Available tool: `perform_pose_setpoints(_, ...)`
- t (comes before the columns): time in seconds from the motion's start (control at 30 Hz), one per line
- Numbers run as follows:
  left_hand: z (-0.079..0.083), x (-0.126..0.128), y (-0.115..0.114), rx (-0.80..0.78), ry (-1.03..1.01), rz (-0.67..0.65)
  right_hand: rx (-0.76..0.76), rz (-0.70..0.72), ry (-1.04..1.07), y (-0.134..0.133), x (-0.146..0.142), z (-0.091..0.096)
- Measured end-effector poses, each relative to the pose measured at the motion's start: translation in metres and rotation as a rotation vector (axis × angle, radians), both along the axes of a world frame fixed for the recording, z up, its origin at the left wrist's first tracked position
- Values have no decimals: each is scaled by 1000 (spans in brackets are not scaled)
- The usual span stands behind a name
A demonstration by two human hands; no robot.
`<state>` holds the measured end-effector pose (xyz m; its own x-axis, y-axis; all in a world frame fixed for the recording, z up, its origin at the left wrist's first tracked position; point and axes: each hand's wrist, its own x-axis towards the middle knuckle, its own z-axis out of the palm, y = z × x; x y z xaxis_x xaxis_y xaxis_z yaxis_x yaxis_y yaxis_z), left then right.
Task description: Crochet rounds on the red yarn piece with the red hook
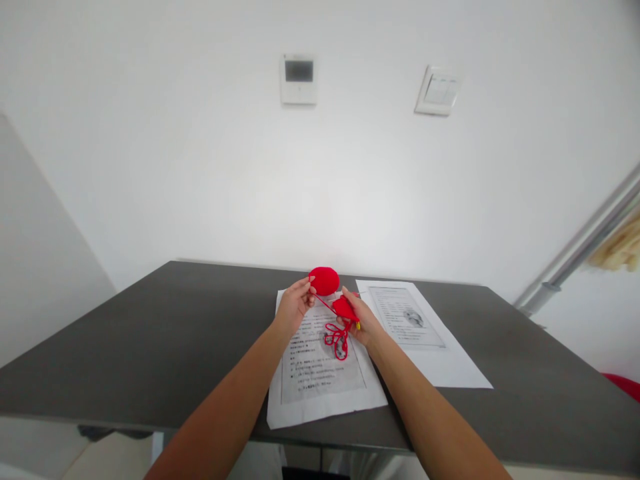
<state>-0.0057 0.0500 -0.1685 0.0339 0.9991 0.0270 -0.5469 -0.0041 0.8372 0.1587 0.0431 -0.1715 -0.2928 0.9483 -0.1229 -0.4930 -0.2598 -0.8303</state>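
Note:
My left hand (296, 305) pinches the edge of a red round piece (324, 281), which looks like a crocheted disc or a ball of yarn. My right hand (364, 321) is closed around a smaller red crocheted-looking piece (344, 307). A strand of red yarn (325, 304) runs between the hands. Below the right hand, loose loops of red yarn (336, 341) hang over the printed sheet (320, 373). Something small and yellow (358, 326) shows at the right fingers, its kind too small to tell. A thin, light rod or needle appears by the red piece.
A second printed sheet (440, 353) lies to the right on the dark table (190, 333). The white wall (200, 167) behind carries a small screen panel (299, 79) and a light switch (439, 91). A grey pole (585, 257) slants at the right.

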Motion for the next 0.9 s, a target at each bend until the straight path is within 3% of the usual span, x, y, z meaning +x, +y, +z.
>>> perform_pose_setpoints(0.23, -2, 7, -5, 42, 193, -99, -58, -99, 90, 2, 2, 1)
perform_pose_setpoints(0.57, -17, 14, 0, -155, 497, -287, -54, -63, 187, -3, 5, 14)
perform_pose_setpoints(0.73, -17, 12, 4, -210, 454, -235, -42, -45, 160, -7, 0, 17)
perform_pose_setpoints(0.9, -4, 11, -4, -177, 271, -219, -47, 35, 87, -13, -4, 16)
